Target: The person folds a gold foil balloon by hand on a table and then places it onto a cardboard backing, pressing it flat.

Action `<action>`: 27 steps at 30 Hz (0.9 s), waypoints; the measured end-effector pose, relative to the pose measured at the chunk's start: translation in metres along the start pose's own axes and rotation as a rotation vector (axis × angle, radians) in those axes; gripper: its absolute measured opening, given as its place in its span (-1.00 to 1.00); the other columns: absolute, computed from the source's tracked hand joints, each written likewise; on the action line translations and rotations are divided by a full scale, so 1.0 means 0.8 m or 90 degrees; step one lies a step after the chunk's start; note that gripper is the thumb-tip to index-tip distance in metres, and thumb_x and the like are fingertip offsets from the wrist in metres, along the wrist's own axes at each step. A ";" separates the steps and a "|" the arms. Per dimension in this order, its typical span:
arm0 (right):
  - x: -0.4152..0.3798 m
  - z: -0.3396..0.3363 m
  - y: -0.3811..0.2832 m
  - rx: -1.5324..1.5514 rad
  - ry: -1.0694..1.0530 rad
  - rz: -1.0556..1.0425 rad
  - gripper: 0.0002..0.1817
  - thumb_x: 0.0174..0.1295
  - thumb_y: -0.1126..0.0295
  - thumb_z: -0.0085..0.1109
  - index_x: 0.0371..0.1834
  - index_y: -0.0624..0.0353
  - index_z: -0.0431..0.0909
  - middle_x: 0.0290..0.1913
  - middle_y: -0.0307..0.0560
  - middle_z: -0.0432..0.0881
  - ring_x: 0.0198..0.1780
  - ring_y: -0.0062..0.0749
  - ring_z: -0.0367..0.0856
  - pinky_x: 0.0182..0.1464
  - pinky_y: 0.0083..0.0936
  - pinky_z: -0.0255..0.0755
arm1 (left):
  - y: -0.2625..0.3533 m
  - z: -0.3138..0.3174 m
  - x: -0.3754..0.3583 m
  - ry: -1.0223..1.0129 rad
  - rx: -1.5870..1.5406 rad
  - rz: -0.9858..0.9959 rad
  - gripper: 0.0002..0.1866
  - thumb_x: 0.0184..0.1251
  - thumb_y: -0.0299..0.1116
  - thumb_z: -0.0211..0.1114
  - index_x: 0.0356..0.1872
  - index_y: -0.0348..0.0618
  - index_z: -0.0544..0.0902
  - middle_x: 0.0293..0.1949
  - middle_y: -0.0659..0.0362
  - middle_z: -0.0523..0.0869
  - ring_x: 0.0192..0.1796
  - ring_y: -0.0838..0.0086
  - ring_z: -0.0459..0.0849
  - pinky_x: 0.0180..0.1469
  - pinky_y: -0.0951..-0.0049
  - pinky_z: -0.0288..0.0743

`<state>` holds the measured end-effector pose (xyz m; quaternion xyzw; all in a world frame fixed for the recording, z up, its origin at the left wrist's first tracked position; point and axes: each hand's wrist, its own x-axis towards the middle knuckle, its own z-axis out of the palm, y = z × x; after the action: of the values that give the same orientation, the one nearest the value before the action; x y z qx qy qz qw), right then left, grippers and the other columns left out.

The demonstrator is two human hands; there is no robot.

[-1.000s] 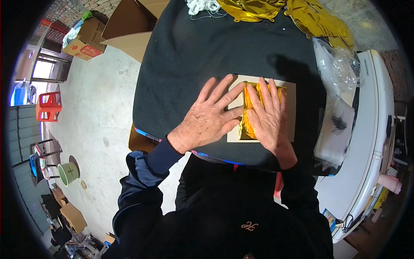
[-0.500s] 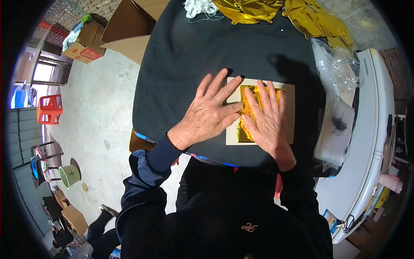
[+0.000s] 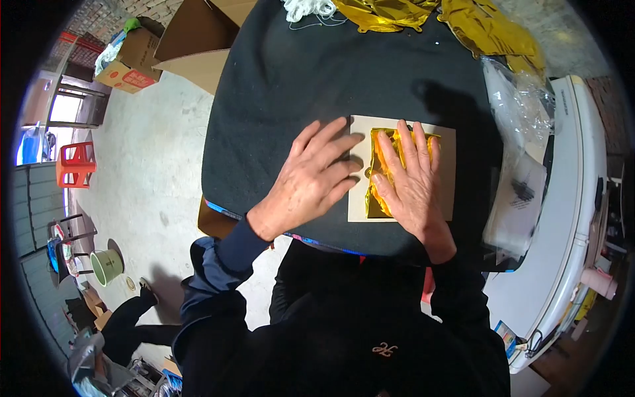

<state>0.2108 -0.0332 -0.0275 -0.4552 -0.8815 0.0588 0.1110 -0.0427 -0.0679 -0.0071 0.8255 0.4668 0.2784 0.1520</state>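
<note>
A folded gold foil piece (image 3: 379, 198) lies on a beige card (image 3: 446, 172) on the black-covered table (image 3: 297, 73). My right hand (image 3: 411, 182) rests flat on the foil with its fingers spread and hides part of it. To the left, my left hand (image 3: 307, 178) is open, fingers apart, with its fingertips near the card's left edge and nothing held.
More gold foil (image 3: 489, 33) and white string (image 3: 307, 8) lie at the table's far edge. Clear plastic bags (image 3: 512, 205) are on the right. Cardboard boxes (image 3: 195, 49), a red stool (image 3: 77, 164) and another person's leg (image 3: 129, 317) are on the left.
My left hand has moved left, off the foil's edge. My right hand stays on the foil. At the lower left, the other person has moved further into view.
</note>
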 end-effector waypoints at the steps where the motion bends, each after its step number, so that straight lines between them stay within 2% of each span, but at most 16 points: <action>1: 0.000 0.001 0.000 0.000 0.000 0.000 -0.25 0.59 -0.12 0.11 0.77 -0.14 0.34 0.79 0.19 0.14 0.81 0.25 -0.04 0.76 0.36 -0.24 | 0.000 0.006 -0.012 -0.021 0.027 -0.001 -0.66 0.50 -0.09 0.46 0.20 0.15 0.87 0.54 0.15 0.61 0.75 0.10 0.28 0.79 -0.19 0.00; 4: -0.001 0.002 0.001 0.010 0.005 0.002 -0.27 0.60 -0.09 0.09 0.77 -0.13 0.32 0.79 0.18 0.14 0.81 0.23 -0.05 0.76 0.34 -0.24 | 0.014 0.007 -0.031 -0.058 0.041 -0.005 -0.57 0.52 0.02 0.41 0.30 0.21 0.83 0.60 0.19 0.57 0.77 0.14 0.25 0.81 -0.19 -0.05; 5: -0.001 0.002 0.002 0.014 0.008 0.003 -0.27 0.61 -0.08 0.08 0.78 -0.13 0.31 0.79 0.18 0.15 0.81 0.22 -0.05 0.77 0.34 -0.24 | 0.018 0.006 -0.033 -0.085 0.069 -0.009 -0.48 0.54 0.10 0.35 0.43 0.26 0.75 0.66 0.27 0.49 0.79 0.18 0.19 0.83 -0.19 -0.12; 8: -0.003 0.004 0.002 0.020 0.013 0.003 -0.28 0.63 -0.04 0.04 0.78 -0.10 0.30 0.79 0.16 0.15 0.82 0.19 -0.04 0.77 0.32 -0.24 | 0.026 0.011 -0.033 -0.114 0.091 0.002 -0.45 0.57 0.13 0.29 0.50 0.29 0.68 0.69 0.32 0.45 0.81 0.22 0.14 0.85 -0.18 -0.16; 9: -0.002 0.003 0.001 0.017 0.008 0.005 -0.29 0.64 -0.03 0.01 0.79 -0.10 0.29 0.80 0.16 0.15 0.82 0.18 -0.04 0.77 0.31 -0.24 | 0.027 0.012 -0.033 -0.140 0.119 0.000 -0.42 0.63 0.16 0.19 0.56 0.30 0.62 0.71 0.35 0.41 0.81 0.25 0.12 0.86 -0.16 -0.19; 17: -0.001 -0.003 -0.001 0.010 0.005 0.007 -0.33 0.68 0.01 -0.09 0.79 -0.08 0.28 0.81 0.11 0.14 0.83 0.13 -0.07 0.78 0.26 -0.23 | 0.026 0.016 -0.034 -0.138 0.105 -0.020 -0.36 0.70 0.21 0.03 0.67 0.33 0.48 0.74 0.34 0.35 0.82 0.25 0.08 0.86 -0.17 -0.24; 27: -0.001 -0.005 -0.001 0.009 -0.003 0.006 -0.33 0.68 0.03 -0.07 0.79 -0.09 0.27 0.81 0.11 0.12 0.83 0.13 -0.08 0.79 0.26 -0.24 | 0.017 0.019 -0.020 -0.166 0.113 0.016 -0.34 0.72 0.29 -0.09 0.70 0.39 0.42 0.75 0.38 0.32 0.83 0.25 0.06 0.86 -0.19 -0.26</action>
<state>0.2120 -0.0344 -0.0237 -0.4586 -0.8791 0.0665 0.1117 -0.0306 -0.0887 -0.0175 0.8708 0.4554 0.1281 0.1341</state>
